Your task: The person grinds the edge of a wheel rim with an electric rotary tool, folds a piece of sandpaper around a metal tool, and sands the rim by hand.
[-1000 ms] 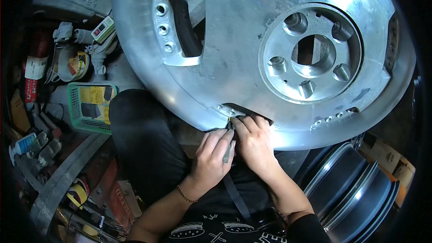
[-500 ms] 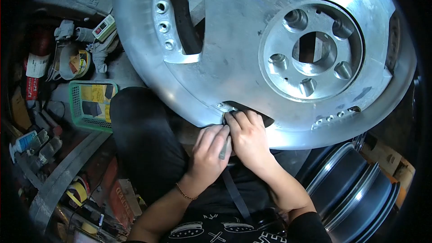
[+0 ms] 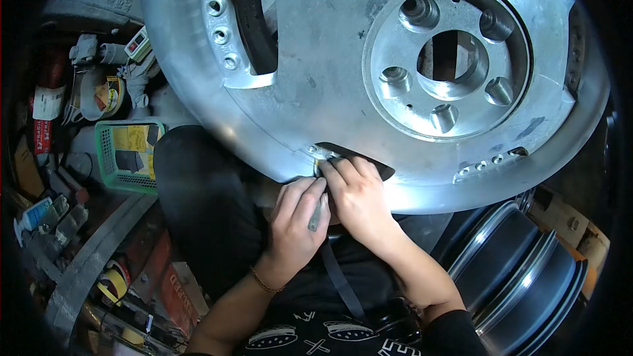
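A large bare-metal wheel disc [image 3: 316, 86] fills the upper middle of the view, with a round hub holding several bolt holes. At its lower edge is a dark slot with small holes beside it. My left hand [image 3: 297, 217] is closed around a small grey strip [image 3: 315, 216], just below the rim. Right beside it, my right hand [image 3: 356, 191] rests at the slot's edge, fingers bent and pressed together against the metal. What its fingertips grip is hidden.
A green basket [image 3: 99, 158] with yellow and dark sheets is on the left, near a white tub [image 3: 89, 95] and a switch box [image 3: 138, 44]. Yellow tape [image 3: 113, 283] lies lower left. Dark wheel rims [image 3: 521, 270] stand lower right, beside cardboard [image 3: 560, 214].
The wheel disc and the things around it appear shifted slightly left and up in view. Both hands have shifted a little left with the slot, keeping much the same hold.
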### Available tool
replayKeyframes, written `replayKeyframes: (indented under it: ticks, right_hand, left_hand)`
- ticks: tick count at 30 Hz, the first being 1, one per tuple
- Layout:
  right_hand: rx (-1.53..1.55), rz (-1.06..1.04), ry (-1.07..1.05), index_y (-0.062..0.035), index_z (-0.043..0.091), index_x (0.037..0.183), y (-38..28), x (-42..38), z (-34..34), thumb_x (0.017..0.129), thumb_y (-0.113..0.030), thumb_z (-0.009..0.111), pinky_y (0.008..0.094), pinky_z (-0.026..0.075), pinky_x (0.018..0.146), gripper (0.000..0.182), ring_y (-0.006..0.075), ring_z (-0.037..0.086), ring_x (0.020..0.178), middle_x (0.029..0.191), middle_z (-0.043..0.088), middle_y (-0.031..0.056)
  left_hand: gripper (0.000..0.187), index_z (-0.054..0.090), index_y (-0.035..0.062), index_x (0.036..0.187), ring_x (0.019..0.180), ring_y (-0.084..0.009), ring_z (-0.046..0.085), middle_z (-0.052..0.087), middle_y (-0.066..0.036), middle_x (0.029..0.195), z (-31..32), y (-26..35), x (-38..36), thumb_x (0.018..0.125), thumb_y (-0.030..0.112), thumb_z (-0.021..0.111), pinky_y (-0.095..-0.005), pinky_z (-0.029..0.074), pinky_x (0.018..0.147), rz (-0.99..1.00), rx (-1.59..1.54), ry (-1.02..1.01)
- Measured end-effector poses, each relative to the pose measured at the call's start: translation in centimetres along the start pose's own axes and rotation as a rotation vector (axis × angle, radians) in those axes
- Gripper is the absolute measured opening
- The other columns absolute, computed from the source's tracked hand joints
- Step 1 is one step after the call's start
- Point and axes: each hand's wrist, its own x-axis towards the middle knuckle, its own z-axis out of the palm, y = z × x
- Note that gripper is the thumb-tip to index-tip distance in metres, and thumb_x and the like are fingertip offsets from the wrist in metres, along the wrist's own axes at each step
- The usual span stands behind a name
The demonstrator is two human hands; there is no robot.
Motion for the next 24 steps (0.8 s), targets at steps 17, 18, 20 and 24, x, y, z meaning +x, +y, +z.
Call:
replayKeyframes:
  ticks: [17,18,20,24]
  right_hand:
    - [-0.051,0.014,-0.031,0.0041,0.065,0.108,0.6,-1.3,-0.2,0.076,-0.012,0.061,0.0373,0.048,0.083,0.036,0.0268,0.057,0.092,0.094,0.061,0.0108]
    - [-0.05,0.011,-0.017,0.0041,0.065,0.107,0.2,-0.9,-0.1,0.075,-0.012,0.061,0.037,0.048,0.083,0.036,0.0266,0.057,0.092,0.094,0.061,0.0108]
    - [-0.047,-0.014,0.027,0.0039,0.065,0.106,-0.4,0.5,0.6,0.075,-0.012,0.06,0.0359,0.048,0.084,0.035,0.0263,0.058,0.093,0.093,0.061,0.011]
    - [-0.049,-0.052,0.038,0.0035,0.065,0.105,-0.7,1.4,0.7,0.075,-0.013,0.061,0.036,0.048,0.085,0.034,0.0261,0.058,0.094,0.093,0.061,0.0106]
  left_hand:
    - [0.026,0.065,-0.0039,0.107,0.095,-0.0341,0.063,0.063,-0.018,0.103,0.6,0.3,0.0,0.082,-0.003,0.068,-0.0396,0.051,0.085,-0.003,-0.069,-0.056]
    - [0.026,0.065,-0.0039,0.107,0.095,-0.0341,0.063,0.063,-0.018,0.103,0.4,0.2,0.0,0.082,-0.003,0.068,-0.0396,0.051,0.085,-0.003,-0.07,-0.059]
    - [0.025,0.065,-0.0039,0.108,0.095,-0.034,0.063,0.063,-0.019,0.104,-0.4,-0.2,0.2,0.084,-0.001,0.067,-0.0392,0.051,0.085,-0.013,0.009,0.015]
    - [0.025,0.065,-0.0039,0.109,0.095,-0.0344,0.063,0.063,-0.019,0.104,-1.0,-0.5,0.4,0.084,-0.001,0.066,-0.0397,0.051,0.085,-0.032,0.021,0.027]
